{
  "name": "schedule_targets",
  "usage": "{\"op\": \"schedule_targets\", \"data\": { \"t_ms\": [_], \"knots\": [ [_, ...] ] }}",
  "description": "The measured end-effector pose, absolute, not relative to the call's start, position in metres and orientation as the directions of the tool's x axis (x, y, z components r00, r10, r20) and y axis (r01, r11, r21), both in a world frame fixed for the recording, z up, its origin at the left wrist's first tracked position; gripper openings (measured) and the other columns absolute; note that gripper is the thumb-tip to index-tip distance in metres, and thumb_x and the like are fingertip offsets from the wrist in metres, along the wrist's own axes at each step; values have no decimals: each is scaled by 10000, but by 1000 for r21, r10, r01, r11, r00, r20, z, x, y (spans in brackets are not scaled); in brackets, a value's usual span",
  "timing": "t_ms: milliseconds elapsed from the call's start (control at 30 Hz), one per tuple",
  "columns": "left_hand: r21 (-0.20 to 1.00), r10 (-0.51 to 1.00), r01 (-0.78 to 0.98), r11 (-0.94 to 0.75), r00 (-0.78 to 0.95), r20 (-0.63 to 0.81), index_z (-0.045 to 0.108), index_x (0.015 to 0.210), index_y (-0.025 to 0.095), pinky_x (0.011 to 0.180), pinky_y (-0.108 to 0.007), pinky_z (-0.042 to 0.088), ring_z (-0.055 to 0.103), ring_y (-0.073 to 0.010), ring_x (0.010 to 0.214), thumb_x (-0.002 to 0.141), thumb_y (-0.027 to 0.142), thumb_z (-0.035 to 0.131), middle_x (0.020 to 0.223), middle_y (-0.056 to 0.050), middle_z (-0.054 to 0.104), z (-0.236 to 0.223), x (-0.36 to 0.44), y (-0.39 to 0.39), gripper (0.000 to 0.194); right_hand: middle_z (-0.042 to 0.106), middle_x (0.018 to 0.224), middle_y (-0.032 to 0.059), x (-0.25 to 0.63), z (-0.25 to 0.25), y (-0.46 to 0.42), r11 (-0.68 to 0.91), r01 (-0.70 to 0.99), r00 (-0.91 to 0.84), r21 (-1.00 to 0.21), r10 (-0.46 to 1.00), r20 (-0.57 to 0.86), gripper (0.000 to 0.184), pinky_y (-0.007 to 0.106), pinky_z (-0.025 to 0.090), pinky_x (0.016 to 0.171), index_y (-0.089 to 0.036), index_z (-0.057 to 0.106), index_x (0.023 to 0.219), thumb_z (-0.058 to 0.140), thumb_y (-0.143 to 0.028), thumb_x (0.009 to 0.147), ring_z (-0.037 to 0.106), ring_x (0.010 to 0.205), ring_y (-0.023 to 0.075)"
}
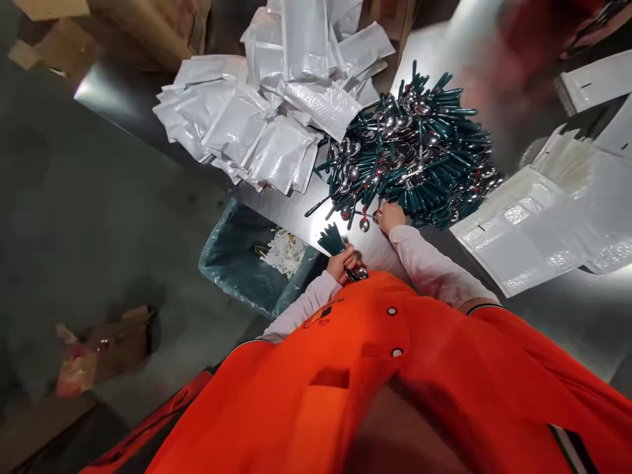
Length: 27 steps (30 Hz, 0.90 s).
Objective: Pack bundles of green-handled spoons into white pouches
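Observation:
Near my orange top, my left hand (340,266) is closed around a bundle of spoons (332,239). Their dark green handles fan out away from me and the metal bowls show below the fingers. My right hand (392,216) reaches to the near edge of a large heap of green-handled spoons (419,155). Its fingers are pinched at a spoon there, though the fingertips are partly hidden. A few loose spoons with red marks lie just left of those fingers on the metal table (299,209).
White padded mailers (241,125) are piled left of the heap. More white mailers (533,217) lie at the right. Below the table edge stands a bin (237,263) lined with blue-green plastic, holding white scraps. Cardboard boxes (143,29) stand at upper left; a blurred red shape (543,46) is opposite.

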State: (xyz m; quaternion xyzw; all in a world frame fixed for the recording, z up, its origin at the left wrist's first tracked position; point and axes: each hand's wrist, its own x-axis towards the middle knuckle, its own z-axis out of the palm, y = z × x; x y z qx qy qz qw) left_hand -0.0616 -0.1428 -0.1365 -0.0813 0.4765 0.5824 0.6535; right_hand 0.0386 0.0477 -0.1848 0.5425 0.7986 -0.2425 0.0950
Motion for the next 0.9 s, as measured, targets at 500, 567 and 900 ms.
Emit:
{"op": "schedule_targets", "data": {
  "t_ms": [500,567,900],
  "knots": [
    [190,574,-816,546,198,-795,415,625,195,435,-190,338,336,-63,359,826,414,792,407,106,254,-188,-65,-90,481,689,706,74,96,-165,28,-382,755,-231,-533,606,-761,116,320,596,636,-172,628,833,736,-208,853,697,698,201],
    [191,529,-764,617,223,-819,452,626,185,434,-187,348,364,-67,363,850,433,765,400,96,279,-192,-54,-78,458,688,726,93,112,-156,17,-367,775,-189,-515,644,-742,89,335,593,655,-172,624,820,683,-193,884,699,720,219],
    [323,567,-724,609,113,-816,501,649,176,472,-203,393,364,-71,382,880,528,704,396,92,290,-188,-37,-56,467,685,1123,280,168,-80,5,86,990,-127,-114,898,-422,234,441,467,973,-51,690,1045,510,-134,921,647,1135,370]
  ]
}}
